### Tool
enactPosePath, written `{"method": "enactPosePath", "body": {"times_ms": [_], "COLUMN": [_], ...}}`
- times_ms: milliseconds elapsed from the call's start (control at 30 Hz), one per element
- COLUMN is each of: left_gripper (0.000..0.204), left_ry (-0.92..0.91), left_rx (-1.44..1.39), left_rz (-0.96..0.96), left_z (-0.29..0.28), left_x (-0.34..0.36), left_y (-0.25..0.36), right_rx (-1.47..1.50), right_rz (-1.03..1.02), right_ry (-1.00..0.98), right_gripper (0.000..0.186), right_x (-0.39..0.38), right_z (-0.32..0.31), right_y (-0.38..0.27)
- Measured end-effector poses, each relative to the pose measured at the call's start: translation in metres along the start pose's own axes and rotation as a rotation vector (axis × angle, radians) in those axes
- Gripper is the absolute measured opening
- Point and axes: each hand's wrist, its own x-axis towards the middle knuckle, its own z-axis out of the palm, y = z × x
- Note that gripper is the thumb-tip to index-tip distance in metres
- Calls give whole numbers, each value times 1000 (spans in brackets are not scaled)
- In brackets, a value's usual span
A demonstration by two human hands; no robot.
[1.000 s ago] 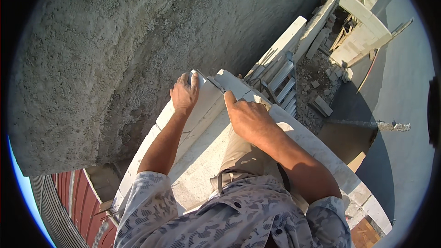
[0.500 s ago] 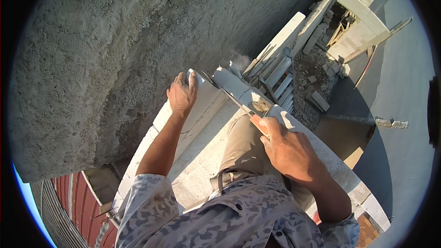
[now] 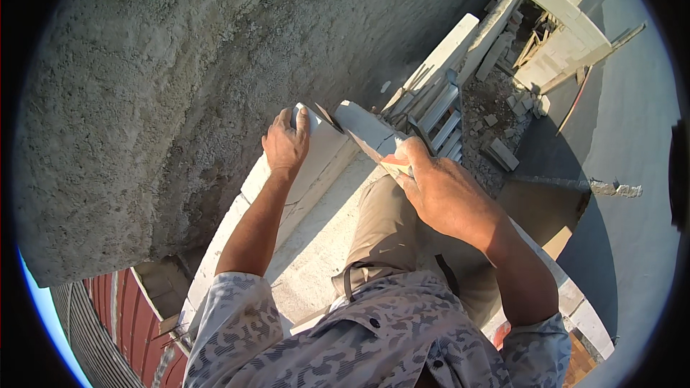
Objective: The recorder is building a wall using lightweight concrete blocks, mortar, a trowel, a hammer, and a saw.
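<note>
While the left hand (image 3: 285,140) clasps the block (image 3: 318,146), right hand (image 3: 438,187) is wrapped round the saw (image 3: 363,145); sawing looks only partway tbh.

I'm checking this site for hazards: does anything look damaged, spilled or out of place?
Yes: broken, irregular pale block pieces lie scattered on the ground beyond the right hand. They look odd against the straight-edged white wall block at the left hand.
</note>
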Motion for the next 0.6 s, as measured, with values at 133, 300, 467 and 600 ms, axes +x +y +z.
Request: {"method": "enactPosePath", "body": {"times_ms": [133, 300, 467, 600], "left_gripper": [78, 64, 60, 68], "left_ry": [-1, -20, -5, -54], "left_rx": [11, 3, -1, 29], "left_rz": [-1, 25, 22, -16], "left_z": [-1, 2, 6, -19], "left_x": [-2, 3, 3, -4], "left_y": [-1, 5, -1, 11], "right_rx": [-21, -29, -63, -21], "right_rz": [-75, -25, 36, -28], "right_ry": [5, 70, -113, -59], "right_gripper": [24, 31, 30, 30], "right_x": [17, 63, 51, 50], "right_z": [-3, 13, -2, 10], "right_y": [-5, 10, -24, -11]}}
